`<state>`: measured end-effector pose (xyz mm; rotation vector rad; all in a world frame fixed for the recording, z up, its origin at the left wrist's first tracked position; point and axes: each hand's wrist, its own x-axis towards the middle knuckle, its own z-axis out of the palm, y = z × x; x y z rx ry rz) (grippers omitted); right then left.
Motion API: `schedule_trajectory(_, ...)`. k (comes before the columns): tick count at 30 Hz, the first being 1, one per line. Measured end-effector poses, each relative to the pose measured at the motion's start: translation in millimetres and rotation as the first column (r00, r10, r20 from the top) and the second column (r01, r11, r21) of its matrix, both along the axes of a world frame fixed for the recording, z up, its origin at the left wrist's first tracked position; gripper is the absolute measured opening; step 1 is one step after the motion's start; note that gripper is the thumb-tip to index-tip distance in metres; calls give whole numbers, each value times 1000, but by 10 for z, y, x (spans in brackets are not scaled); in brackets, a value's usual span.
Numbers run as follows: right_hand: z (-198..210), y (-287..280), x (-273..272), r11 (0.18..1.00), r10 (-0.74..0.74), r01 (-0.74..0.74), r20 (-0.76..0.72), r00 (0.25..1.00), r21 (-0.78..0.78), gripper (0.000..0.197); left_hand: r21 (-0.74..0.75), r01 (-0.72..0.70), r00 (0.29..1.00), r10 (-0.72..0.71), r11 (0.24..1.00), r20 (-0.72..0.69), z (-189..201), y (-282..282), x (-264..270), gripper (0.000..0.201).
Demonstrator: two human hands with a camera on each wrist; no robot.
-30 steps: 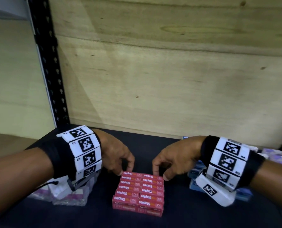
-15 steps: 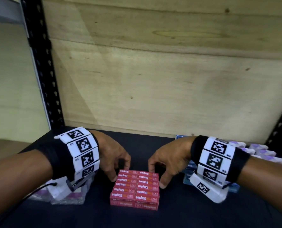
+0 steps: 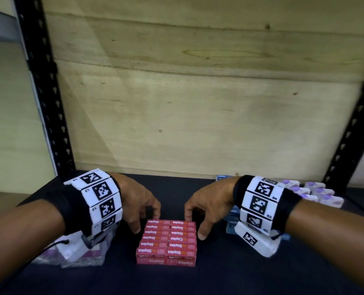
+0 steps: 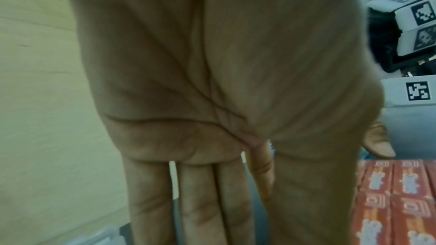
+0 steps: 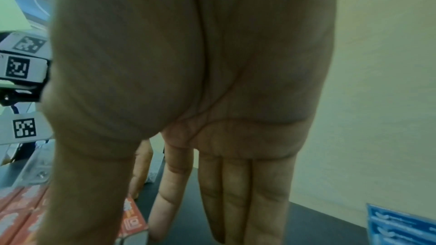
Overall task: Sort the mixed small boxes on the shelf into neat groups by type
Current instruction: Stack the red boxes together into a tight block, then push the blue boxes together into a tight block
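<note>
Twelve red staple boxes (image 3: 168, 239) (two columns, six rows) between two straight-fingered, empty hands.

plywood back panel (image 3: 198, 113) | black perforated uprights (image 3: 47, 99) left and right | dark shelf mat (image 3: 219, 279)

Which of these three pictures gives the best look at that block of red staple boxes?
The head view: the whole block of red staple boxes shows, with its printed labels. The left wrist view catches only a blurred corner beside the palm; the right wrist view shows just an edge.
</note>
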<state>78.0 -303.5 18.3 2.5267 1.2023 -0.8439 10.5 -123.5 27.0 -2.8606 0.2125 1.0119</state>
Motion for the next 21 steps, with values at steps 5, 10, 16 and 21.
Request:
schedule_trajectory(5,133,-306,14,983,-71,67,18,997,171,45,31,-2,999,1,1000,42,71,-69,39,59)
schedule_trajectory(10,242,-840,115,924,-240,216,39,970,315,28,81,53,947,-76,995,311,196,-398,136,33)
schedule_trajectory(16,225,-1455,116,889,-404,346,159,901,301,24,51,244,847,-239,968,475,209,-1025,290,21)
schedule_trajectory(21,28,-1760,47,885,-445,396,198,873,244,27,98,330,846,-341,939,411,125,-1407,449,26)
